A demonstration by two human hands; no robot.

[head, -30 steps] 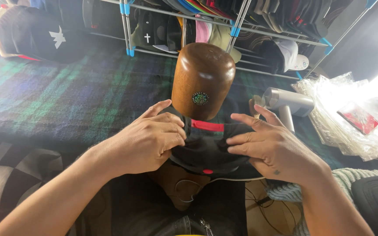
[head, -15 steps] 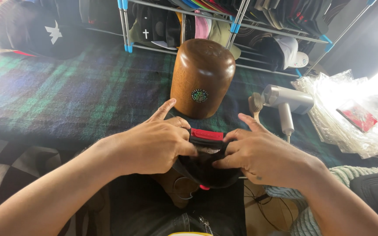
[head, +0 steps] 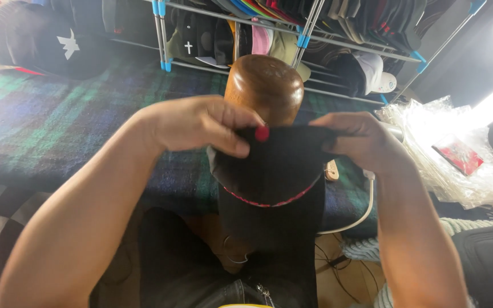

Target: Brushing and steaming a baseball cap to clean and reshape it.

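Both hands, left hand and right hand, grip a black cap before a wooden hat block.

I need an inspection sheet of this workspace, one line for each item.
Surface: blue and green plaid cloth covers the table.
Job's things: black cap with red top button and red-trimmed brim, held just in front of the rounded brown wooden hat block.
Clutter: crinkled clear plastic bags at right, with a small red item on them.
Grippers: left hand and right hand each pinch the cap's crown.
Cables: white cable hangs off the table edge.
Surroundings: metal rack with blue joints, full of caps; another black cap with a white emblem lies far left.
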